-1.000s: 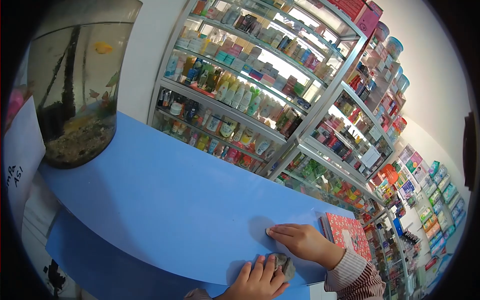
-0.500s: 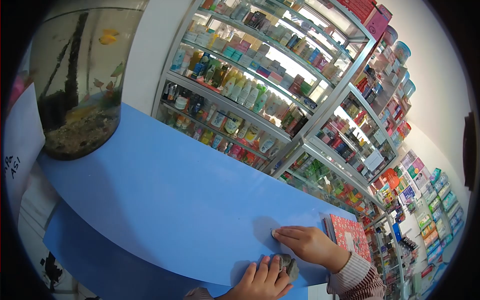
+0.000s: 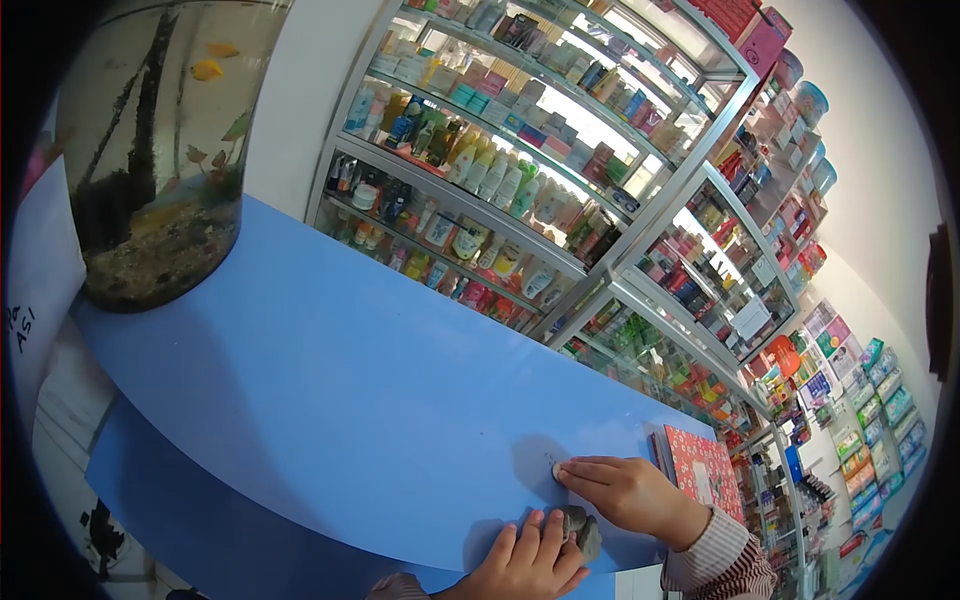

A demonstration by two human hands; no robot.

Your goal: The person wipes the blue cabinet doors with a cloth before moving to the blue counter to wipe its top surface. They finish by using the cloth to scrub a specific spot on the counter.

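My right hand (image 3: 625, 492) pinches a small pale piece (image 3: 557, 470) against the blue tabletop (image 3: 370, 400), beside a few faint dark marks. To its lower left, my left hand (image 3: 525, 562) rests with fingers spread over a grey-green lump (image 3: 580, 530), fingertips touching its left side. The lump looks like stone or clay; part of it is hidden beneath the fingers. Striped cuffs show at both wrists.
A red patterned book (image 3: 703, 468) lies right of my right hand. On the left stand a fish tank (image 3: 160, 150) and a white paper sheet with writing (image 3: 45, 270). Glass display shelves (image 3: 480, 230) full of bottles and boxes line the table's far side.
My right hand has shifted slightly right and down with the pale piece. More dark marks show on the tabletop beside it. The view has shifted slightly.
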